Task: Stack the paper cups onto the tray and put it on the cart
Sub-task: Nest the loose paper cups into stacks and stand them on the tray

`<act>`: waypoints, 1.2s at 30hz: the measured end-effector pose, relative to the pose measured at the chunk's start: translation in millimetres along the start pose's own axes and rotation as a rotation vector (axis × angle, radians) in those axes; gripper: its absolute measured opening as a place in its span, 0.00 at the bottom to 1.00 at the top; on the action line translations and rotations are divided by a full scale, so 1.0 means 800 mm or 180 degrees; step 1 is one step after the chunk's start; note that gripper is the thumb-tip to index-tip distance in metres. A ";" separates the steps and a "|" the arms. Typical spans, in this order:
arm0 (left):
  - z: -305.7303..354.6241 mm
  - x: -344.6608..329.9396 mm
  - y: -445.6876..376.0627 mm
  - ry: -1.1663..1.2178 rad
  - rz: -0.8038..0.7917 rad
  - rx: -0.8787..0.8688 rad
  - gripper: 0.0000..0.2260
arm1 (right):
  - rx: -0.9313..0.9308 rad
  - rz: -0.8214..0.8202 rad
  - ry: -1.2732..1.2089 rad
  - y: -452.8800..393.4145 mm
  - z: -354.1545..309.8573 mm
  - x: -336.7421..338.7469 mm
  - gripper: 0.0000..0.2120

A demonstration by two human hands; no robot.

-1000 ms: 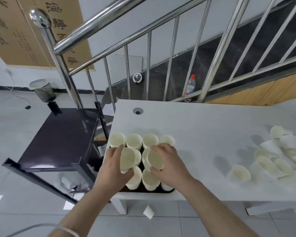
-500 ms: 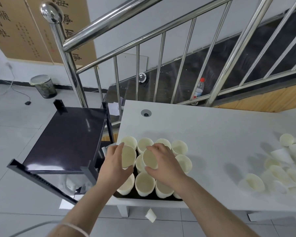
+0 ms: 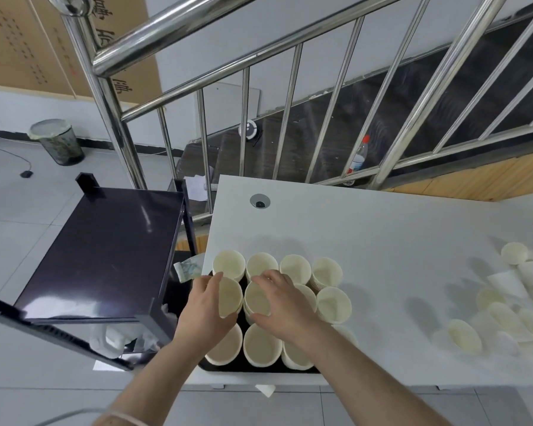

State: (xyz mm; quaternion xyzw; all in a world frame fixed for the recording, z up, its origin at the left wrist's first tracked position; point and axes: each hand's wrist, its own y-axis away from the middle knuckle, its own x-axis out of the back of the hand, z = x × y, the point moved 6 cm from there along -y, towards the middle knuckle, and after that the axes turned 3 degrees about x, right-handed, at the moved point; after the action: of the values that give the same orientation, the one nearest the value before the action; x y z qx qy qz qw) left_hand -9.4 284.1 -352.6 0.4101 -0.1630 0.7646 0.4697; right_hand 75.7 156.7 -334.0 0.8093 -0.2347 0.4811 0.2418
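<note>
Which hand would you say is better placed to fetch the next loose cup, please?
Right: the loose cups lie on the table's right side, nearer the right hand; the left hand is by the cart.

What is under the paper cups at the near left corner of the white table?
A dark tray lies under the paper cups; its front edge and some dark gaps between cups show. The left hand and right hand cover its middle, so that part cannot be seen.

- Bright, even light from overhead.
- Soft shadows lie beside the cups (image 3: 333, 304) on the white desk (image 3: 397, 229).
- Glare streaks the railing (image 3: 179, 29).
- Wide-angle bending and slight softness at the edges.
</note>
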 end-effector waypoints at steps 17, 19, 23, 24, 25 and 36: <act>-0.010 -0.012 -0.015 -0.0375 -0.0046 0.0166 0.31 | -0.0173 -0.0113 0.0439 -0.013 0.009 -0.012 0.26; -0.008 -0.011 -0.015 -0.0388 -0.0012 0.0137 0.31 | -0.0155 -0.0105 0.0409 -0.012 0.008 -0.010 0.26; 0.009 -0.008 -0.012 -0.0376 0.0126 -0.0002 0.30 | -0.0130 0.0024 0.0419 -0.001 0.010 0.007 0.26; 0.016 -0.008 -0.010 -0.0367 0.0161 -0.0065 0.29 | -0.0142 0.0065 0.0405 0.004 0.013 0.013 0.26; 0.025 -0.007 -0.008 -0.0366 0.0186 -0.0138 0.29 | -0.0144 0.0122 0.0378 0.009 0.015 0.020 0.26; 0.156 -0.061 0.034 -0.0068 0.0164 -0.0698 0.26 | -0.0393 0.0518 0.0338 0.133 0.116 0.095 0.25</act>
State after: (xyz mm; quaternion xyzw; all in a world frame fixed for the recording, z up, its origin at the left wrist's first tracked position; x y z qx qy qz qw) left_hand 37.6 162.6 -310.8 0.3601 -0.2612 0.7496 0.4902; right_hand 105.1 6.1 -287.7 0.7445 -0.3157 0.5260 0.2634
